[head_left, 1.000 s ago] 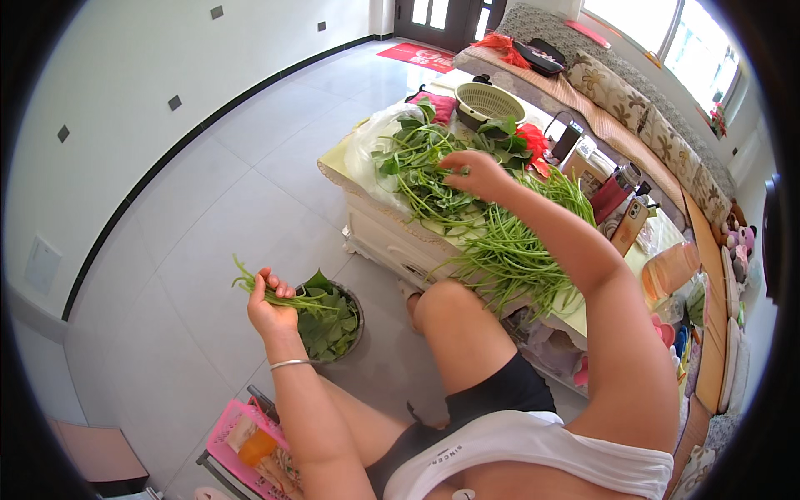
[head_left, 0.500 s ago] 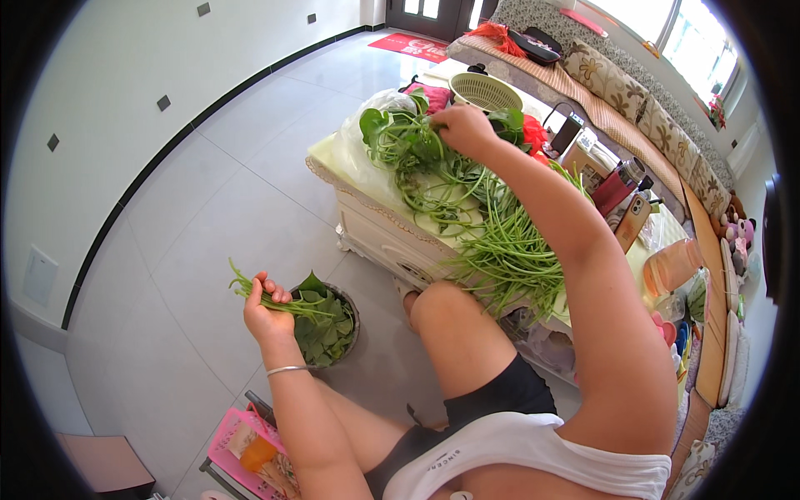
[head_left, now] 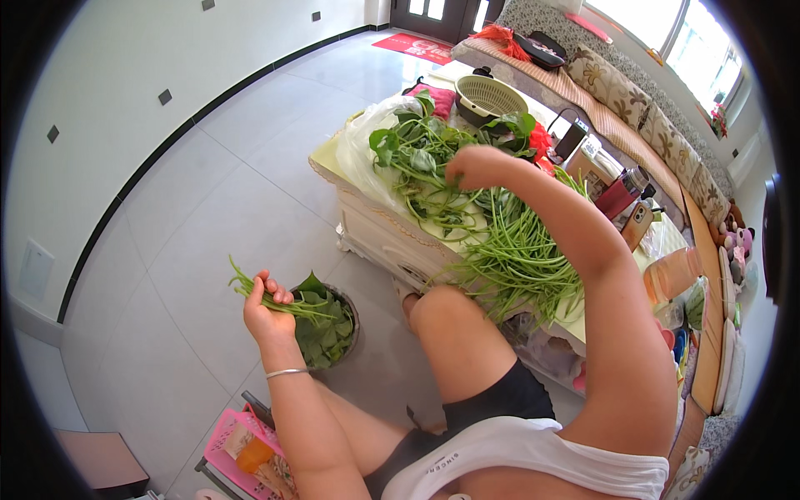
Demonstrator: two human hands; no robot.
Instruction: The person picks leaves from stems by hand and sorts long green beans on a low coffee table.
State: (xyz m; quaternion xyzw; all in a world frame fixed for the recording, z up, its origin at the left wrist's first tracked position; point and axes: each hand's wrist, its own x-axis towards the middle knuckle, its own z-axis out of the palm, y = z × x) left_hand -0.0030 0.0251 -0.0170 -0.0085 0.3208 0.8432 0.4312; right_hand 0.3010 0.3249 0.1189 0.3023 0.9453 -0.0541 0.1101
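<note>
My left hand (head_left: 271,310) is closed around a small bunch of green stems (head_left: 242,279), held above a round bin. Large green leaves (head_left: 327,335) fill the bin, whose rim (head_left: 357,321) shows on the right. Over the table, my right hand (head_left: 485,167) pinches at the leafy greens (head_left: 417,150); its fingertips are partly hidden. That tangled heap of leaves and vines lies on a clear plastic bag (head_left: 358,137). Just right of it and nearer to me, a thick pile of long bare green stems (head_left: 525,258) hangs over the table's edge.
On the table (head_left: 337,158) stand a green colander (head_left: 492,98), a red thermos (head_left: 617,193), a phone (head_left: 637,223) and a jar of pinkish liquid (head_left: 671,277). A pink basket (head_left: 229,442) sits at lower left. A sofa (head_left: 621,87) runs along the right.
My right hand has drawn back toward me across the greens, and the leafy heap has shifted with it. My left hand keeps its place with the stems.
</note>
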